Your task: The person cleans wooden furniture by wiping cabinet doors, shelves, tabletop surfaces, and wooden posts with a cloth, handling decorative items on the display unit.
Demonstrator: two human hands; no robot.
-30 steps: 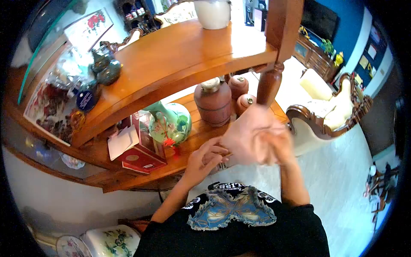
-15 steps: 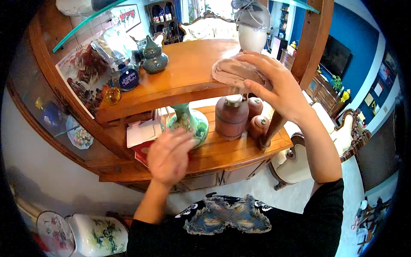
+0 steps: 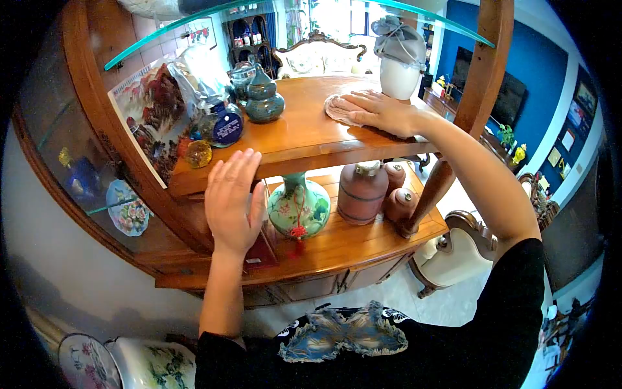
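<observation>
On the upper wooden shelf (image 3: 304,141), my right hand (image 3: 389,115) presses down on a pinkish cloth (image 3: 339,110), its fingers over the bunched fabric. A white jar with a grey cover (image 3: 400,74) stands just behind that hand. My left hand (image 3: 232,198) is raised with its fingers stretched out, holding nothing. Its fingertips are at the shelf's front edge; whether they touch it I cannot tell. Near it on the shelf are a small amber glass ball (image 3: 198,153), a dark blue round bottle (image 3: 223,125) and a blue-green gourd-shaped bottle (image 3: 264,97).
Below stand a green floral vase (image 3: 299,211) with a red tassel, a large brown jar (image 3: 361,194) and two smaller ones. A glass shelf (image 3: 291,13) crosses overhead. A wooden post (image 3: 484,71) rises at the right. An upholstered chair (image 3: 457,256) stands beyond the cabinet.
My right hand and the cloth have gone from the front edge farther back onto the shelf, the hand now flatter. My left hand has risen from before the vase to the shelf's edge.
</observation>
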